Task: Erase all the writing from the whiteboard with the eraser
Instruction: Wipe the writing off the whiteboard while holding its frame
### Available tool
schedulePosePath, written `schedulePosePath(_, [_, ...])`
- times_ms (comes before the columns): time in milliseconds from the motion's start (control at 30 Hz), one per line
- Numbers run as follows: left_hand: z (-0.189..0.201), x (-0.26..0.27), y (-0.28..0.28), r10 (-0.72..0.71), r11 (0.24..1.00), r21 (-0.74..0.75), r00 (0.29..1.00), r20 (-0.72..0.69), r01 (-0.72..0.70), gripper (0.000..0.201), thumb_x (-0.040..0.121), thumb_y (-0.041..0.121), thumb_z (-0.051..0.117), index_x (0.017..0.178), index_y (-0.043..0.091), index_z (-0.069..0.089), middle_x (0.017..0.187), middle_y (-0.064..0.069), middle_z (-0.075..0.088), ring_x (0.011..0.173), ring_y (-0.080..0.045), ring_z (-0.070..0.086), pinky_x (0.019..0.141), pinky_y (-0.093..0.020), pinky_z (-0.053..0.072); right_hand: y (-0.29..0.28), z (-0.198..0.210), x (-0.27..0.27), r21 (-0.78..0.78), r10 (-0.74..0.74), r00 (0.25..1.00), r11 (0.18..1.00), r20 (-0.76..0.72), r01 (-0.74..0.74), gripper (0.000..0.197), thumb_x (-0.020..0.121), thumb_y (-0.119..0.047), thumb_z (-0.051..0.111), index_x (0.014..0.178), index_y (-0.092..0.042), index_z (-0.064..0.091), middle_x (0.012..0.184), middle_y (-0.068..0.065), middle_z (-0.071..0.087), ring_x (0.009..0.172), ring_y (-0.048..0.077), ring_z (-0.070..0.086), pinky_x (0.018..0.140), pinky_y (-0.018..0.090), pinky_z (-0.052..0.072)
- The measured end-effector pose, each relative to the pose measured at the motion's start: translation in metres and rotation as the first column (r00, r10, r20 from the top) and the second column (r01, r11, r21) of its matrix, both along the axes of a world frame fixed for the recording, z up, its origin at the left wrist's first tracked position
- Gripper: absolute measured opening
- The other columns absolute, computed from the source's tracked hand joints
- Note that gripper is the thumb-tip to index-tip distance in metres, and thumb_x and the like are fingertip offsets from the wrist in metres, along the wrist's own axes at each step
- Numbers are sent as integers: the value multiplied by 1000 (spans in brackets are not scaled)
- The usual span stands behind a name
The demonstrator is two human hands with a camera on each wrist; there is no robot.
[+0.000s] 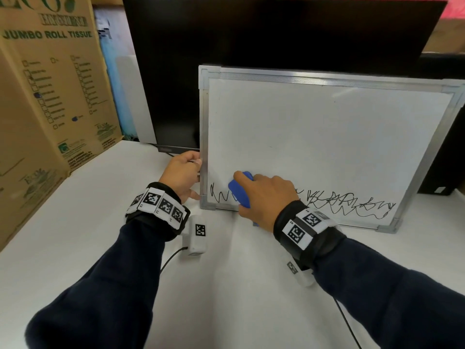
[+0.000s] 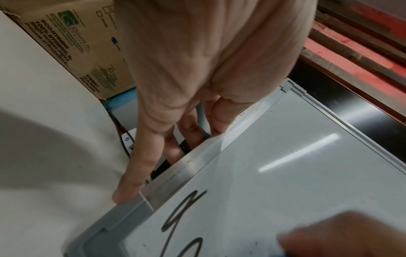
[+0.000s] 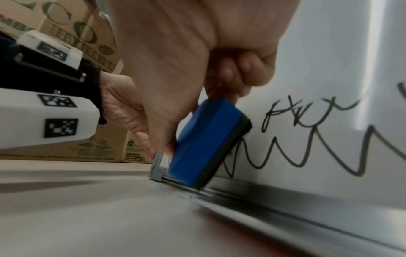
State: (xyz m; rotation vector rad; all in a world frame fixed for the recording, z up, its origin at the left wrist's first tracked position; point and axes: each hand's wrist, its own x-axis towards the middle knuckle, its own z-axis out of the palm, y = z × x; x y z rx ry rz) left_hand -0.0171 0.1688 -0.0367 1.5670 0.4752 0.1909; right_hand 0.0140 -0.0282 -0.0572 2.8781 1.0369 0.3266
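Whiteboard [image 1: 314, 137]: metal-framed, propped upright on the white table [image 1: 75, 235] against a black monitor [image 1: 251, 34]; black scribbles [image 1: 352, 204] were confined to the bottom strip. Blue eraser [image 1: 240, 190]: gripped by the right hand [image 1: 266, 197] and pressed against the lower left scribbles. The left edge of the frame was gripped by the left hand [image 1: 182, 172].

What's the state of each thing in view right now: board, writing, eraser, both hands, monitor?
whiteboard: propped upright against the monitor, upper area clean
writing: black scribbles remain along the bottom strip
eraser: pressed on the board near the lower left corner
right hand: grips the eraser
left hand: holds the board's left frame edge
monitor: screen dark
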Motion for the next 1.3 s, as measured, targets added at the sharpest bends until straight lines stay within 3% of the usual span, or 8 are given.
schedulePosePath(100, [0, 0, 0, -3, 1000, -5, 1000, -7, 3, 26, 109, 18, 41, 108, 18, 67, 103, -4, 69, 101, -29, 65, 89, -75, 47, -7, 1, 2, -91, 38, 999, 995, -27, -40, 51, 84, -41, 61, 126, -32, 33, 82, -3, 48, 69, 26, 47, 58, 30, 34])
schedulePosePath(333, [0, 1, -1, -4, 1000, -6, 1000, 4, 4, 27, 109, 18, 40, 106, 18, 67, 98, -3, 67, 96, -28, 64, 88, -72, 48, -27, 3, 8, -50, 15, 999, 999, 40, -13, 51, 84, -44, 59, 128, -35, 34, 83, -6, 50, 65, 25, 49, 55, 29, 36])
schedulePosePath(500, [0, 0, -2, -3, 1000, -5, 1000, 5, 3, 26, 109, 19, 41, 106, 18, 67, 101, -3, 68, 100, -28, 65, 82, -66, 50, -8, 9, 10, -6, 67, 995, 998, 70, -67, 54, 89, -48, 57, 134, -34, 32, 91, -5, 55, 65, 26, 50, 56, 30, 36])
schedulePosePath(633, [-1, -1, -1, -7, 1000, -5, 1000, 7, 7, 27, 110, 19, 40, 103, 20, 66, 98, -3, 68, 95, -26, 64, 79, -62, 51, 5, 8, 11, -66, 129, 991, 990, 42, -126, 54, 87, -45, 61, 133, -33, 35, 90, -4, 51, 67, 25, 48, 57, 31, 36])
schedulePosePath(800, [-2, 1, 1, -10, 1000, -19, 1000, 17, 10, 27, 110, 18, 40, 109, 17, 66, 100, -4, 67, 94, -25, 64, 68, -53, 53, -30, 6, 17, -50, 75, 997, 996, 35, -73, 57, 83, -48, 61, 132, -39, 32, 93, -7, 55, 69, 25, 49, 58, 29, 37])
schedulePosePath(967, [-4, 3, 0, -4, 1000, -6, 1000, 25, 4, 28, 110, 18, 39, 109, 17, 66, 97, -4, 67, 92, -26, 65, 70, -55, 55, -58, 6, 15, -22, -1, 999, 1000, 46, 2, 57, 82, -50, 58, 133, -42, 32, 92, -9, 57, 69, 25, 53, 57, 28, 38])
schedulePosePath(1133, [-6, 4, -1, 24, 1000, 11, 999, 26, -24, 28, 109, 19, 38, 104, 19, 66, 101, -6, 65, 97, -30, 63, 75, -61, 56, -33, 6, 13, -45, 46, 998, 998, 48, -44, 55, 85, -47, 61, 133, -35, 36, 93, -6, 56, 68, 25, 53, 57, 30, 42])
schedulePosePath(1300, [-6, 5, 0, 12, 1000, 21, 999, 35, -13, 28, 110, 19, 37, 107, 19, 66, 101, -6, 68, 95, -29, 65, 64, -47, 55, 4, 9, 12, -102, 157, 986, 983, 61, -150, 49, 87, -39, 63, 130, -29, 41, 94, -2, 55, 67, 25, 49, 57, 31, 37])
